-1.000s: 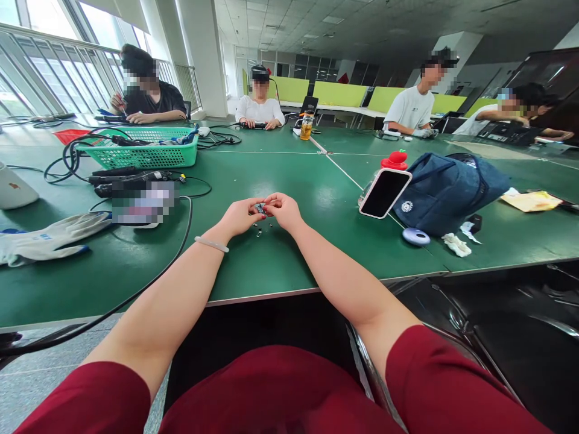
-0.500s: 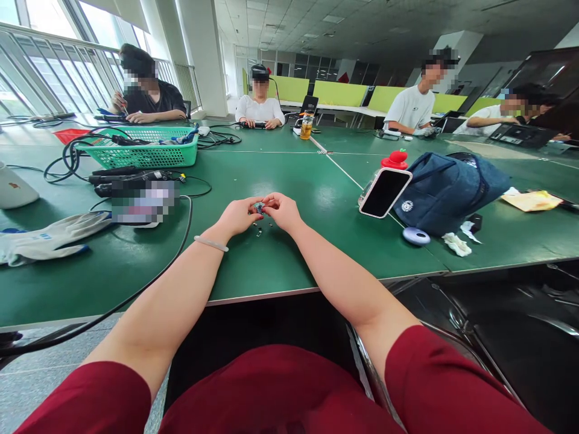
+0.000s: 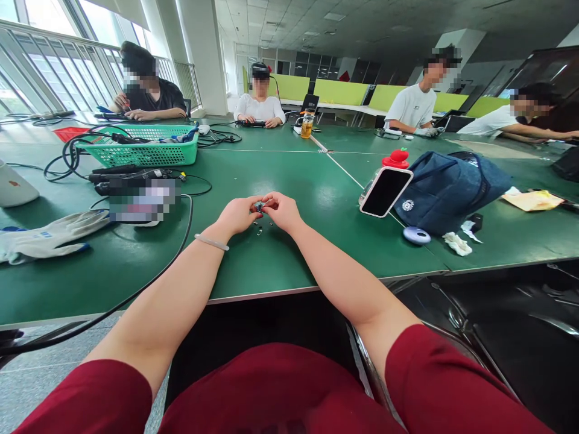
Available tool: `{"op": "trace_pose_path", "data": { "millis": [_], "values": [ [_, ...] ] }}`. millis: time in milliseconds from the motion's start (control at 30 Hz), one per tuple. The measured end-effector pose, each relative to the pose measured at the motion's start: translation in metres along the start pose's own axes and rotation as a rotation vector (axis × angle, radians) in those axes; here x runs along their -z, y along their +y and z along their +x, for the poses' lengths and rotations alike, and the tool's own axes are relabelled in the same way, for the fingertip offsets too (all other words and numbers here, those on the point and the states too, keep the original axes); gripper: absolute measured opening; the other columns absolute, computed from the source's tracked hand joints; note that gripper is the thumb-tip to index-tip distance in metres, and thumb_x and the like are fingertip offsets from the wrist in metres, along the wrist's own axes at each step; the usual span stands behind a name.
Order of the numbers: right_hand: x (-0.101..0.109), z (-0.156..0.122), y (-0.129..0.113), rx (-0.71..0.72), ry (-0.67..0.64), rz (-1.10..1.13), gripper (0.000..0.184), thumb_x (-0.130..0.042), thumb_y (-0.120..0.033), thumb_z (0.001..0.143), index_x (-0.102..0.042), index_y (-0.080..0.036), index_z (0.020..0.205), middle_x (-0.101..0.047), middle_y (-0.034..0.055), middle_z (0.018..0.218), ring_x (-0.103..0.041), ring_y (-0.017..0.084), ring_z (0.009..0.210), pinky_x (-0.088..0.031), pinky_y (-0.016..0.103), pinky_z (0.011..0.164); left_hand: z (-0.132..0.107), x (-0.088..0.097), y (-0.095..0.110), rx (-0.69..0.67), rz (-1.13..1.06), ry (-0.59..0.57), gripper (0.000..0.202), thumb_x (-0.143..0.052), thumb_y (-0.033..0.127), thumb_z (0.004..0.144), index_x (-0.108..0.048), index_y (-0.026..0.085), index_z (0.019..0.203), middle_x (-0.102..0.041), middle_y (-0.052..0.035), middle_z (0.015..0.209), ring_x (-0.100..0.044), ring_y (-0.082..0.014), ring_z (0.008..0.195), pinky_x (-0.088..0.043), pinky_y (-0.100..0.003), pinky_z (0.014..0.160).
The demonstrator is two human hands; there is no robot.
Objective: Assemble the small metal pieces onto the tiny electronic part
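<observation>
Both my hands meet over the green table (image 3: 289,265), a little above its surface. My left hand (image 3: 238,214) and my right hand (image 3: 281,211) pinch a small dark part (image 3: 259,207) between their fingertips; I cannot make out what it is. A few tiny metal pieces (image 3: 261,229) lie on the table just under my hands. A thin bracelet (image 3: 211,243) sits on my left wrist.
A phone (image 3: 385,191) leans against a bottle beside a dark blue bag (image 3: 447,187) at right. At left lie white gloves (image 3: 45,237), black cables (image 3: 149,277) and a green basket (image 3: 145,147). Several people sit at the far side.
My hands stay together on the small part, with only slight finger movement. A person at far right has shifted their arms.
</observation>
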State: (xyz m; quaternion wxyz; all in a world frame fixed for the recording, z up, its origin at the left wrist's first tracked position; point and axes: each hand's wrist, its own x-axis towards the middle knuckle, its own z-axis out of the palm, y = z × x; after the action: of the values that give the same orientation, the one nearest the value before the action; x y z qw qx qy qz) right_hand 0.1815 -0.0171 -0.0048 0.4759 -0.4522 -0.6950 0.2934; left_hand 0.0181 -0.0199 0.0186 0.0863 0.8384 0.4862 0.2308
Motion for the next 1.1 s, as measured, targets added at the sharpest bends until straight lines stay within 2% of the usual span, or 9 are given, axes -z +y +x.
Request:
{"op": "trace_pose_path", "data": {
  "millis": [267, 533, 767, 1100],
  "values": [
    [0.002, -0.001, -0.003, -0.026, 0.009, -0.001, 0.017, -0.06, -0.015, 0.073, -0.061, -0.021, 0.089, -0.063, -0.0055, 0.065, -0.058, 0.011, 0.062, -0.051, 0.029, 0.072, -0.001, 0.005, 0.006, 0.008, 0.078, -0.004, 0.05, -0.06, 0.029, 0.08, -0.056, 0.028, 0.13, -0.072, -0.0044, 0.091, -0.062, -0.0272, 0.09, -0.043, -0.034, 0.081],
    [0.0, -0.001, -0.002, -0.016, -0.004, 0.002, 0.019, -0.058, -0.013, 0.075, -0.06, -0.021, 0.091, -0.065, -0.0038, 0.072, -0.058, 0.01, 0.065, -0.05, 0.028, 0.074, -0.002, 0.006, 0.006, -0.002, 0.066, -0.008, 0.053, -0.058, 0.028, 0.081, -0.052, 0.029, 0.133, -0.072, -0.0022, 0.091, -0.062, -0.0265, 0.092, -0.044, -0.033, 0.079],
    [-0.003, 0.002, 0.007, 0.005, -0.028, 0.086, 0.023, -0.056, -0.012, 0.076, -0.059, -0.02, 0.097, -0.066, -0.0023, 0.077, -0.062, 0.01, 0.071, -0.052, 0.029, 0.079, -0.004, 0.008, 0.006, 0.008, 0.028, -0.012, 0.055, -0.058, 0.029, 0.081, -0.049, 0.027, 0.136, -0.072, -0.0011, 0.091, -0.064, -0.0228, 0.087, -0.044, -0.032, 0.078],
    [0.0, -0.001, -0.001, -0.054, -0.031, 0.105, 0.026, -0.062, -0.012, 0.073, -0.06, -0.02, 0.098, -0.067, -0.0046, 0.069, -0.064, 0.012, 0.073, -0.051, 0.035, 0.087, -0.003, 0.003, 0.001, 0.022, -0.038, -0.03, 0.062, -0.061, 0.028, 0.078, -0.047, 0.025, 0.138, -0.071, 0.0, 0.084, -0.062, -0.0206, 0.081, -0.043, -0.031, 0.078]
  ]
}}
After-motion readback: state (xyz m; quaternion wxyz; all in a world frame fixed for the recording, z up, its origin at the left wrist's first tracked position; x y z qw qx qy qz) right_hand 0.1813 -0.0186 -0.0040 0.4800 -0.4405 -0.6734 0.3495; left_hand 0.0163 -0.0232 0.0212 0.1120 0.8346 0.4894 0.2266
